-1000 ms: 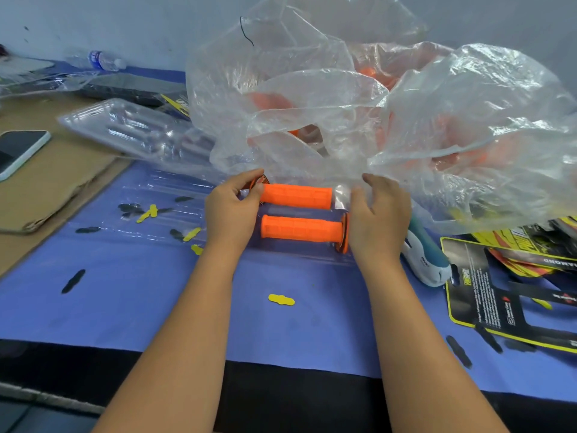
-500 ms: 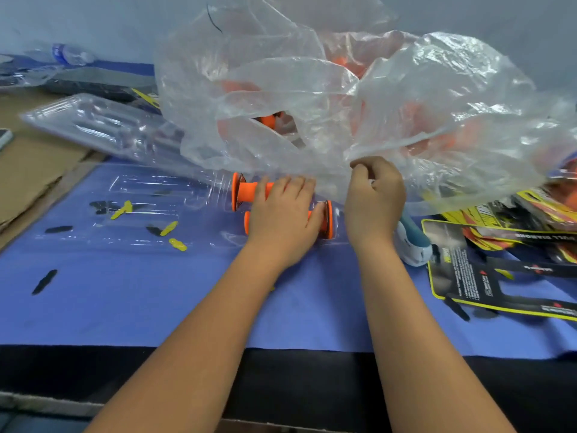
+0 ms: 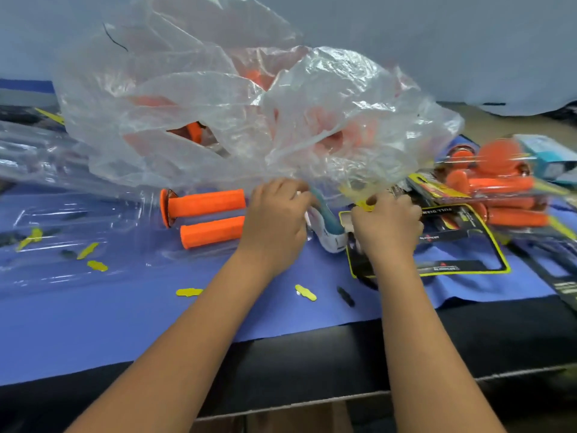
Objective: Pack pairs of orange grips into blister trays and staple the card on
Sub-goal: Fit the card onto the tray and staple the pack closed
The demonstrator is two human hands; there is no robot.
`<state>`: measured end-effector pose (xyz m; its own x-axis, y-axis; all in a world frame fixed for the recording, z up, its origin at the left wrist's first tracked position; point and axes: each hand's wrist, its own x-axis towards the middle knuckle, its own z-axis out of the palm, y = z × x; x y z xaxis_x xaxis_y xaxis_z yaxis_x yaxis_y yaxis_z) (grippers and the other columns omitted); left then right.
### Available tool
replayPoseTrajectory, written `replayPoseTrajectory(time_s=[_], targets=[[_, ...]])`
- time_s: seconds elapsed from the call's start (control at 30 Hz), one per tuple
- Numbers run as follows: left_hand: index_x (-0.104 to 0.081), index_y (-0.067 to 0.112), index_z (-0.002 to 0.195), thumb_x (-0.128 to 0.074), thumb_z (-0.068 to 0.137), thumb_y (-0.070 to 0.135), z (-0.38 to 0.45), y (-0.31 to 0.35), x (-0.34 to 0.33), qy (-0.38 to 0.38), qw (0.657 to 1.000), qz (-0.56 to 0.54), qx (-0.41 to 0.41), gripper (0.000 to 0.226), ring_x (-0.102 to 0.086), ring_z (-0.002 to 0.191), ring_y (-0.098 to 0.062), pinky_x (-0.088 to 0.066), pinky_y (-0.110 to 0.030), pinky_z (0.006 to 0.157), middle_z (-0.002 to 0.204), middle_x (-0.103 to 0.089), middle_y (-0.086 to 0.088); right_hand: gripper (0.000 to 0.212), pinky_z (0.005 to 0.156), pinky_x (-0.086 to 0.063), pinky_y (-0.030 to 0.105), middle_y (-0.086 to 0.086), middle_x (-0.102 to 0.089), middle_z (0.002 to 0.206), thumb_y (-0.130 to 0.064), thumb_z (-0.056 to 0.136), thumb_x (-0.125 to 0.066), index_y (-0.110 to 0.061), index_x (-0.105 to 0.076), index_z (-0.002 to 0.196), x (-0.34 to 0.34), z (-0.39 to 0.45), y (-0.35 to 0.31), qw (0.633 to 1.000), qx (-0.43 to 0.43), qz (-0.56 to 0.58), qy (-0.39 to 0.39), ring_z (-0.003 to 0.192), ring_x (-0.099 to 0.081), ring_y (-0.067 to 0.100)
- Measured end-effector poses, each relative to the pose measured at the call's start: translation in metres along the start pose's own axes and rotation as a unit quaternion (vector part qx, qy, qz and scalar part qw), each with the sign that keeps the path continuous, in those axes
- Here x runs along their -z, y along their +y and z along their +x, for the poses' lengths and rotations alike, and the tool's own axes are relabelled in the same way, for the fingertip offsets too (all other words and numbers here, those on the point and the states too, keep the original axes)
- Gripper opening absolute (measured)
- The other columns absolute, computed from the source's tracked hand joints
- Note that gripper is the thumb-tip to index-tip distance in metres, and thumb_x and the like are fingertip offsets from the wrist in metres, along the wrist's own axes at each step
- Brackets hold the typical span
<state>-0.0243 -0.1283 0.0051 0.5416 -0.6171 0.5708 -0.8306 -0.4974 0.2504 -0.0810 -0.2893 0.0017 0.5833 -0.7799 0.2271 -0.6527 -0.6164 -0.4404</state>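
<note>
Blue cloth (image 3: 93, 323) carries two orange grips (image 3: 207, 217) already seated in a clear blister tray (image 3: 78, 232) – the left hand (image 3: 274, 223) grasps the stapler (image 3: 327, 226), the right hand (image 3: 387, 223) pinches a card (image 3: 462, 245), so stapling is, I judge, not yet done.

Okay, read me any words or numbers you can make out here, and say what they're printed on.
"FULL DIAM", cut off by the right hand: white letters along the top of the black and yellow card.
Small white print lower on that card: too blurred to read.
Card at the right edge: blurred, unreadable.
</note>
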Motion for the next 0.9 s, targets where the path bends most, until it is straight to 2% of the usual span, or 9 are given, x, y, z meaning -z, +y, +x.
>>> replayPoseTrajectory(time_s=[0.17,0.27,0.43,0.57,0.67,0.73,0.8,0.83,0.9], targets=[[-0.069,0.013,0.106,-0.024,0.078,0.021,0.011,0.029,-0.034,-0.087,0.996,-0.003,-0.027,0.054,-0.053,0.114,-0.029,-0.035,-0.041,0.093,0.115,-0.064,-0.005,0.050,0.102,-0.029,0.041,0.018,-0.042,0.134,-0.040,0.088,-0.055,-0.014,-0.053,0.131,-0.008,-0.005,0.009,0.996,0.034,-0.002,-0.083,0.127,-0.031,0.036],[-0.064,0.013,0.116,-0.040,0.088,0.017,0.007,0.026,-0.051,-0.090,0.996,-0.002,-0.007,0.037,-0.047,0.124,-0.027,-0.032,-0.040,0.098,0.121,-0.061,-0.004,0.047,0.099,-0.026,0.033,0.017,-0.041,0.132,-0.028,0.085,-0.063,-0.015,-0.056,0.129,-0.011,-0.007,0.012,0.993,0.062,0.061,-0.084,0.125,-0.031,0.035],[-0.052,0.013,0.135,-0.043,0.091,0.027,-0.001,0.024,-0.053,-0.021,0.987,-0.156,0.031,0.046,-0.049,0.119,-0.020,-0.033,-0.034,0.099,0.124,-0.062,-0.003,0.044,0.091,-0.032,0.027,0.018,-0.048,0.124,0.004,0.078,-0.054,-0.008,-0.064,0.119,-0.006,-0.009,0.013,0.985,0.049,0.163,0.001,0.117,-0.044,0.036],[-0.041,0.019,0.143,-0.041,0.092,0.038,-0.008,0.022,-0.050,-0.024,0.953,-0.279,0.113,0.054,-0.042,0.125,-0.012,-0.030,-0.023,0.103,0.134,-0.053,0.003,0.032,0.085,-0.033,0.021,0.014,-0.050,0.109,0.009,0.079,-0.058,-0.004,-0.067,0.107,0.018,-0.013,-0.004,0.955,0.102,0.231,0.155,0.104,-0.052,0.035],[-0.049,0.020,0.136,-0.043,0.091,0.037,-0.006,0.021,-0.039,-0.013,0.940,-0.317,0.123,0.048,-0.048,0.123,-0.009,-0.034,-0.021,0.103,0.127,-0.056,0.009,0.034,0.074,-0.043,0.014,0.001,-0.047,0.101,0.008,0.077,-0.064,-0.019,-0.064,0.098,0.035,-0.024,-0.023,0.897,0.161,0.355,0.209,0.084,-0.057,0.018],[-0.059,0.021,0.121,-0.047,0.093,0.031,-0.001,0.022,-0.027,-0.019,0.880,-0.453,0.142,0.032,-0.058,0.106,-0.001,-0.044,-0.019,0.092,0.109,-0.065,0.015,0.033,0.071,-0.046,0.012,-0.001,-0.049,0.099,0.008,0.078,-0.066,-0.019,-0.064,0.097,0.039,-0.034,-0.035,0.865,0.190,0.417,0.206,0.080,-0.054,0.003],[-0.066,0.014,0.099,-0.052,0.096,0.026,0.005,0.018,-0.016,0.008,0.802,-0.562,0.201,0.019,-0.060,0.085,-0.006,-0.048,-0.022,0.077,0.089,-0.068,0.009,0.028,0.072,-0.049,0.018,-0.002,-0.050,0.098,0.008,0.079,-0.066,-0.014,-0.066,0.097,0.036,-0.040,-0.045,0.862,0.199,0.428,0.186,0.079,-0.053,-0.002],[-0.067,0.007,0.090,-0.054,0.098,0.025,0.008,0.014,-0.011,0.033,0.788,-0.571,0.228,0.024,-0.057,0.079,-0.012,-0.047,-0.027,0.071,0.083,-0.066,0.002,0.026,0.075,-0.051,0.023,-0.003,-0.050,0.098,0.008,0.079,-0.066,-0.012,-0.067,0.097,0.033,-0.041,-0.048,0.868,0.197,0.423,0.173,0.080,-0.054,-0.001],[-0.063,-0.009,0.080,-0.057,0.098,0.021,0.009,0.000,-0.002,0.088,0.814,-0.513,0.258,0.036,-0.044,0.074,-0.015,-0.038,-0.033,0.065,0.075,-0.053,-0.006,0.021,0.081,-0.049,0.031,0.000,-0.051,0.100,0.004,0.080,-0.067,-0.009,-0.068,0.097,0.023,-0.045,-0.056,0.885,0.201,0.395,0.142,0.089,-0.056,0.011]])
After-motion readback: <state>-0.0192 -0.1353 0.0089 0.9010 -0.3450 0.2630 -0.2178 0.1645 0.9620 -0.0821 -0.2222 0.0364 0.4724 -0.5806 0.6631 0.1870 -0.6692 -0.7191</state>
